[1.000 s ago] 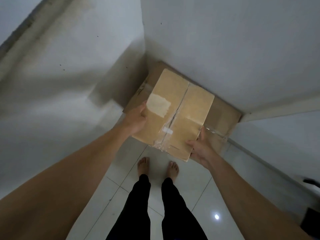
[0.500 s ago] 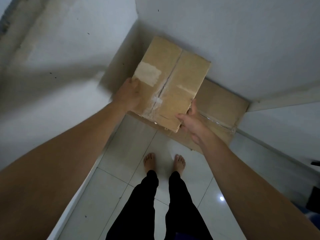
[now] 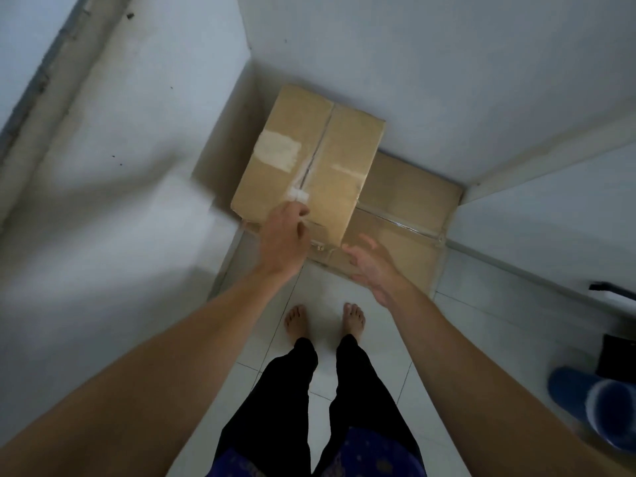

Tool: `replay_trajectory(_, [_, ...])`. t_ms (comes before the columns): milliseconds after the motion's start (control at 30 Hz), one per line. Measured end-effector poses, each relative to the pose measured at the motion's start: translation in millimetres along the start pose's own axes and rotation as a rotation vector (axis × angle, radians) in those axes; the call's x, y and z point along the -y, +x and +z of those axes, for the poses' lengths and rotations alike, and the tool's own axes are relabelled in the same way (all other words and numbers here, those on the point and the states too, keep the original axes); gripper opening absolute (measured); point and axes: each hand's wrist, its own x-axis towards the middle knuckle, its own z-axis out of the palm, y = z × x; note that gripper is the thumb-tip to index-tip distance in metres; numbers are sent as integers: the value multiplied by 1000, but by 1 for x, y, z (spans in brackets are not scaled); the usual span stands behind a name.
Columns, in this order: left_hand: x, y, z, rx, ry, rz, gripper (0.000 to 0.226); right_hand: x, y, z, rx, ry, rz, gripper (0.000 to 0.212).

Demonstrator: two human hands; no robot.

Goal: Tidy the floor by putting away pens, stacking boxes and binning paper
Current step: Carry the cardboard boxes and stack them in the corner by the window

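A taped brown cardboard box (image 3: 311,160) rests on a larger, flatter cardboard box (image 3: 409,215) in the corner where two white walls meet. My left hand (image 3: 284,241) hovers over the top box's near edge, fingers curled loosely and touching or almost touching the cardboard. My right hand (image 3: 373,265) is off the box, just in front of its near right corner, palm up and fingers spread with nothing in them. No pens or paper show in the head view.
White walls close in on the left and behind the boxes. My bare feet (image 3: 323,321) stand on white floor tiles just short of the boxes. A blue slipper (image 3: 599,404) and a dark object (image 3: 619,356) lie at the right edge.
The top box went from being carried in both hands to resting on the lower box in the corner. Both hands came off its sides; the right hand pulled back and opened.
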Motion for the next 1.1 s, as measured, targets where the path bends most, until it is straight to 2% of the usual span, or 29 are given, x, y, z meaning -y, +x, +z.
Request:
replay_trajectory(100, [-23,-24,14,131,9,45,24,-19,-32,-12,-27,20,-17,51])
replay_trajectory(167, [-37,-39,24,231,37,71,23,-34,-50,-24,-59,66,-21,45])
replay_trajectory(333, [-79,-85,49,417,168,180,26,-87,-105,-64,-156,233,-2,36])
replay_trajectory(500, [-137,-138,79,499,264,297,23,-152,-161,-121,-247,373,-9,34])
replay_trajectory(667, [-203,-198,124,568,337,512,25,-229,-215,-186,-389,530,-48,35])
replay_trajectory(900, [-300,-361,195,694,437,787,29,-379,-335,-264,-564,756,-107,33])
replay_trajectory(1100, [-359,-516,253,820,464,990,32,-524,-438,-316,-744,863,-69,34])
